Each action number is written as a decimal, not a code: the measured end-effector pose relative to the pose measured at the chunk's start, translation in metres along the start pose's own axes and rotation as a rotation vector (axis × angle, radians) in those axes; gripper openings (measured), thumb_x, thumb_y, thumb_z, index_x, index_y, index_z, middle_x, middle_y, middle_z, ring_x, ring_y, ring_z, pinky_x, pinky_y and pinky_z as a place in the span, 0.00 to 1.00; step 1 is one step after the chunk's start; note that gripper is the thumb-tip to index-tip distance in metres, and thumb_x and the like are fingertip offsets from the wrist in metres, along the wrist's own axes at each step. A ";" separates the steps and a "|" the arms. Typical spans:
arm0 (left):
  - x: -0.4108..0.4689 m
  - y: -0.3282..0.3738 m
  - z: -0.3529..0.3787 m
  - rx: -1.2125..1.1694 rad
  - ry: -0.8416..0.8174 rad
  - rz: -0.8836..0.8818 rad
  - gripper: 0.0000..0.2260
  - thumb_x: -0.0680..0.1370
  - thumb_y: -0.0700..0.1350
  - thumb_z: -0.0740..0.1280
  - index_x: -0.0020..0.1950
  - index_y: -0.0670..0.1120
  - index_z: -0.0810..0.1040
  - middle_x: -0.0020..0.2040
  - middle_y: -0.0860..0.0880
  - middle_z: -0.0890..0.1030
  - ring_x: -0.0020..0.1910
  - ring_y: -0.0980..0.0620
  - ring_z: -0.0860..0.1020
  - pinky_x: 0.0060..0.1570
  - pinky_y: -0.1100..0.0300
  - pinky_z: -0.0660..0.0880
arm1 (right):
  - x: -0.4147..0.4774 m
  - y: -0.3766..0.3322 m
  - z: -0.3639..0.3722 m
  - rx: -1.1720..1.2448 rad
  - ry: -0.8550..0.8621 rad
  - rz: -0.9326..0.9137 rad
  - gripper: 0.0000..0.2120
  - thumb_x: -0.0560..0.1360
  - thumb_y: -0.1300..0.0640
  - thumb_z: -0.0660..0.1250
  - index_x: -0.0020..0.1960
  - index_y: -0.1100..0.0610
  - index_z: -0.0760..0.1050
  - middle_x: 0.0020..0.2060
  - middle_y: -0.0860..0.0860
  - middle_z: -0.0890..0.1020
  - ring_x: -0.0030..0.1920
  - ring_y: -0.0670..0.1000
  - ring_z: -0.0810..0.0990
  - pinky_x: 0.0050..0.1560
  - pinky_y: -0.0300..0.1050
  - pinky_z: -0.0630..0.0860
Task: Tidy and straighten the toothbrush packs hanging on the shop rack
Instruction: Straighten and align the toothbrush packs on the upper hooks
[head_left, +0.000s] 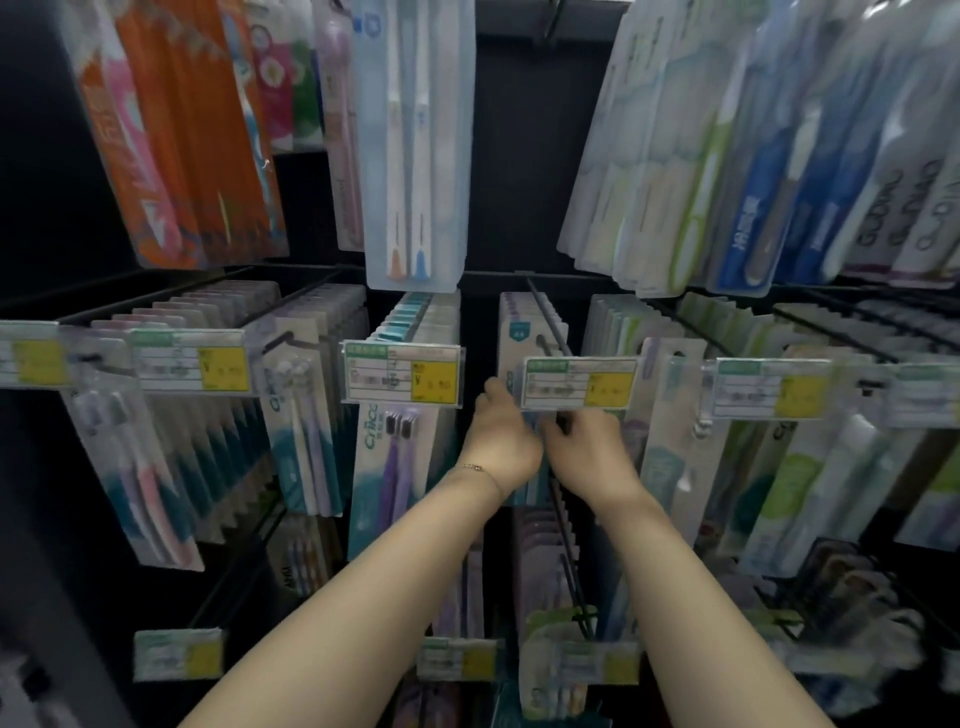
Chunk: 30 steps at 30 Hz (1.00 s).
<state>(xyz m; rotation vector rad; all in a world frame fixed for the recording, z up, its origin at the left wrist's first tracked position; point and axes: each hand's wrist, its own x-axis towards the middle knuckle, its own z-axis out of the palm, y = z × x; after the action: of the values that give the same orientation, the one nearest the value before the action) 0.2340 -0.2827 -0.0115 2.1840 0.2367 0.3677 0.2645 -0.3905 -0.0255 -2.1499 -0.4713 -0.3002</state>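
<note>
Shop rack (519, 182), both hands (501, 447) (584, 449) gripping toothbrush pack (514, 343)

L hand (501, 441) grips toothbrush pack (511, 353), R hand (587, 452) curled beside it under price tag (579, 383).

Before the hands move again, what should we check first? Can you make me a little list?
1. Both hands at the same row: the left hand and right hand meet at the middle packs, just under the price label. Ok.
2. Firm hold on a pack: the label hides the fingertips. Cannot tell.
3. Front pack hanging straight: the hands cover most of it. Cannot tell.
4. Packs further back in that row lined up: their tops look even. Ok.
</note>
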 end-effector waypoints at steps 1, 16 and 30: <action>0.003 -0.002 0.002 -0.014 0.016 -0.004 0.19 0.76 0.43 0.60 0.67 0.43 0.70 0.63 0.42 0.74 0.61 0.45 0.75 0.63 0.52 0.74 | 0.001 0.001 0.001 0.039 -0.001 -0.011 0.10 0.79 0.61 0.60 0.54 0.55 0.78 0.46 0.52 0.82 0.47 0.51 0.81 0.50 0.50 0.80; -0.026 0.009 -0.008 -0.141 0.175 0.044 0.08 0.82 0.40 0.58 0.62 0.42 0.67 0.54 0.45 0.79 0.48 0.47 0.79 0.49 0.54 0.79 | -0.009 -0.008 -0.011 0.296 0.164 -0.053 0.10 0.77 0.60 0.65 0.41 0.47 0.76 0.36 0.43 0.81 0.34 0.37 0.78 0.35 0.30 0.71; -0.085 -0.002 -0.023 -0.179 0.180 0.156 0.04 0.83 0.47 0.61 0.52 0.47 0.70 0.44 0.48 0.81 0.40 0.50 0.82 0.40 0.47 0.82 | -0.048 -0.011 -0.022 0.480 0.066 0.000 0.06 0.74 0.65 0.69 0.46 0.55 0.77 0.36 0.52 0.81 0.30 0.47 0.78 0.29 0.42 0.73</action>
<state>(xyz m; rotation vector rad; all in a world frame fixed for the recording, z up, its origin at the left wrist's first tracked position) 0.1462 -0.2901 -0.0151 1.9997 0.1269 0.6494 0.2157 -0.4130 -0.0226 -1.6683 -0.4528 -0.2293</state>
